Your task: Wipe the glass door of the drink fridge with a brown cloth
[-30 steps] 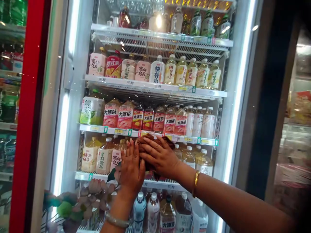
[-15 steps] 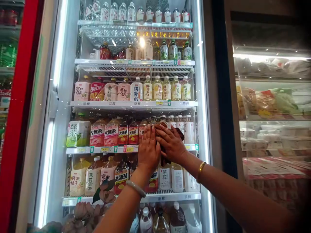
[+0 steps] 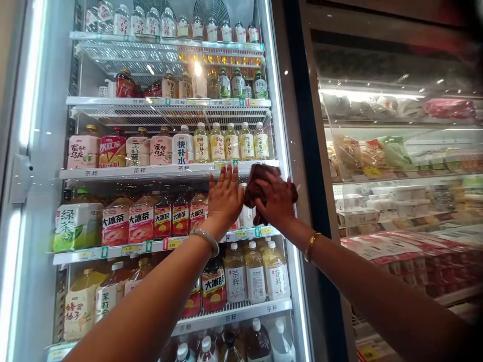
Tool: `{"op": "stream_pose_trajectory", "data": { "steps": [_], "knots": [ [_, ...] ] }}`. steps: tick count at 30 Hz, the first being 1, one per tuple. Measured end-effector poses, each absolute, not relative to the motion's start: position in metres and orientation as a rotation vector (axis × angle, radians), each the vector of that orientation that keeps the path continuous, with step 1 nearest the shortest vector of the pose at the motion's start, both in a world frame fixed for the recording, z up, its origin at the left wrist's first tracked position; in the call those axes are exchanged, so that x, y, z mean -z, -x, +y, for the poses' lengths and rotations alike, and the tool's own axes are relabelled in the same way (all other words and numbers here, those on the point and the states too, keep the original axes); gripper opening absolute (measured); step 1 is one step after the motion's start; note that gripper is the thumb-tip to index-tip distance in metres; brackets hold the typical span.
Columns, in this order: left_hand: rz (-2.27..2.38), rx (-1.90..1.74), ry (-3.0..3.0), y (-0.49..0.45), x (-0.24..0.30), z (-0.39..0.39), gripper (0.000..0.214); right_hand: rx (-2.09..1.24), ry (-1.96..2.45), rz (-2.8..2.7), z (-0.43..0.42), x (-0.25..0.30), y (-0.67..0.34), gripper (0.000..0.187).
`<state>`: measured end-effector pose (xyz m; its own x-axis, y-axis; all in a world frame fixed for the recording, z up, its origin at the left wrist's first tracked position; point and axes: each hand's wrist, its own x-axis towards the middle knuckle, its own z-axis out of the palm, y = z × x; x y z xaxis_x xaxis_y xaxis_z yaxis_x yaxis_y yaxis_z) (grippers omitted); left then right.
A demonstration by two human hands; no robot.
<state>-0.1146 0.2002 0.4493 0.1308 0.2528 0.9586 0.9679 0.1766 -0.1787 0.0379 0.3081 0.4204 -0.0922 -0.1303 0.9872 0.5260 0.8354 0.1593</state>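
My right hand presses a crumpled dark brown cloth against the front of the glass-door drinks cooler. Its fingers spread over the cloth, which sticks out past them on both sides. To its left, my left hand lies with fingers stretched upward, palm toward the glass, holding nothing. A pale bangle circles my left wrist, a gold one my right. Behind the hands, on the cooler's shelves, stand bottles, among them red-labelled iced tea bottles and white-labelled bottles.
A lit vertical strip and a dark frame edge the cooler's right side. Beyond is a second chilled case with bagged and boxed goods. A white fitting sits at the cooler's left edge.
My hands have drawn apart, having been close together on the cloth. My right hand has moved right with the cloth; my left lies flat beside it. The view has shifted right.
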Motion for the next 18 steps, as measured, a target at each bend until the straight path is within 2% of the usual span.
{"op": "stream_pose_trajectory", "data": {
  "steps": [4, 7, 11, 14, 18],
  "knots": [
    [-1.329, 0.816, 1.252, 0.110, -0.471, 0.210, 0.064, 0.810, 0.062, -1.782, 0.314, -0.463, -0.044, 0.043],
    [-1.303, 0.816, 1.222, 0.117, -0.478, 0.210, 0.065, 0.745, 0.153, -1.730, 0.326, -0.494, -0.061, 0.045],
    [-1.287, 0.790, 1.231, 0.118, -0.471, 0.209, 0.066, 0.550, 0.359, -1.525, 0.331, -0.467, -0.063, 0.045],
    [-1.288, 0.790, 1.221, 0.115, -0.467, 0.209, 0.065, 0.624, 0.254, -1.607, 0.318, -0.444, -0.045, 0.043],
    [-1.306, 0.789, 1.205, 0.115, -0.468, 0.209, 0.062, 0.771, 0.079, -1.770, 0.307, -0.481, -0.032, 0.043]
  ]
}}
